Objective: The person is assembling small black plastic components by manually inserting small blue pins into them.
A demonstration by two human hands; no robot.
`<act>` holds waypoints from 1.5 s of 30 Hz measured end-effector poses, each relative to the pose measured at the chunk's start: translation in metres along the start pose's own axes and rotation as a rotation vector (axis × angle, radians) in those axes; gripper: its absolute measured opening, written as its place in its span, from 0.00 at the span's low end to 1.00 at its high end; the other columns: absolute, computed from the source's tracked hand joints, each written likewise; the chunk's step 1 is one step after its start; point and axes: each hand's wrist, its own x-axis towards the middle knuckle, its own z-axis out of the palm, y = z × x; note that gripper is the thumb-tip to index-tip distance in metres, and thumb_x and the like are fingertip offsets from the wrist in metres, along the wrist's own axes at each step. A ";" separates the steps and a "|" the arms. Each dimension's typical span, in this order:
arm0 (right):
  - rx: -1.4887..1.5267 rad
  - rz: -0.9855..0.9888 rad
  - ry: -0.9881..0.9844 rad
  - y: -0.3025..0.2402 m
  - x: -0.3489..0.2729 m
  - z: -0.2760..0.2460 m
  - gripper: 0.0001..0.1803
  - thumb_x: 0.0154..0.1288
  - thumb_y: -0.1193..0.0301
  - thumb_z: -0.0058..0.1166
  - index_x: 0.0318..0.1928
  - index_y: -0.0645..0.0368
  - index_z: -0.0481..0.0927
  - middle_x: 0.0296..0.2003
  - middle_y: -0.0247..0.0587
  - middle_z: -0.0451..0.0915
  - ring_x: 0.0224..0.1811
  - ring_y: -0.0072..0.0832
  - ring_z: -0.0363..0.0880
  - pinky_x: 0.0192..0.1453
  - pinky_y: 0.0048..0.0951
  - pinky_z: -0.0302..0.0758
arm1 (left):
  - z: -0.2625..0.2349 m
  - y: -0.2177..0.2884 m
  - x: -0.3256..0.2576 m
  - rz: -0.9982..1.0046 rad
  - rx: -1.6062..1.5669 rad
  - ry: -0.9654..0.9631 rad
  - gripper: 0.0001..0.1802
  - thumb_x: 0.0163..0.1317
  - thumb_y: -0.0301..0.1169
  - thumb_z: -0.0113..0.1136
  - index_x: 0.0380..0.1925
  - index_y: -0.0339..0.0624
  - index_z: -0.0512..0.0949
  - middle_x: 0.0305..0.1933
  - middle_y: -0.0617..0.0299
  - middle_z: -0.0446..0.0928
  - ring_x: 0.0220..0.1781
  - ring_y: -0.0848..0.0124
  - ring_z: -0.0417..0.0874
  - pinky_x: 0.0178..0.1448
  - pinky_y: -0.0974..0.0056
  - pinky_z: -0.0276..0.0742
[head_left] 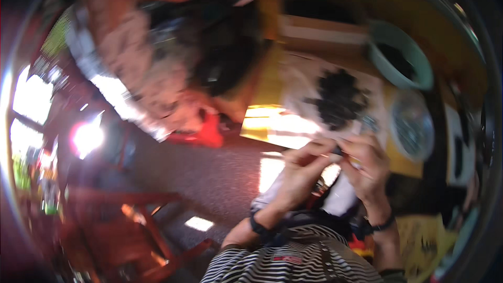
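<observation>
The picture is blurred by motion. My left hand (301,170) and my right hand (369,165) meet at the near edge of a yellow table (272,73), fingertips pinched together on a small dark piece (338,152). Just beyond them a white sheet (304,81) carries a pile of dark bits (338,99). A teal bowl (422,71) with dark contents stands at the far right. Beside it lies a round clear dish (414,126). Each wrist wears a dark band, and my striped shirt fills the lower edge.
Another person in a pale patterned garment (146,68) leans over the table's left end, with a red thing (207,132) beneath them. A red wooden chair (146,230) stands on the dark floor at lower left. Yellow printed material (424,241) lies at lower right.
</observation>
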 end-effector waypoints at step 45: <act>0.490 0.087 -1.068 -0.017 -0.009 0.079 0.27 0.60 0.68 0.55 0.58 0.66 0.66 0.38 0.44 0.75 0.36 0.32 0.78 0.41 0.29 0.76 | -0.149 0.036 0.032 0.518 0.632 0.590 0.22 0.67 0.32 0.48 0.59 0.34 0.66 0.55 0.52 0.69 0.45 0.68 0.74 0.57 0.64 0.69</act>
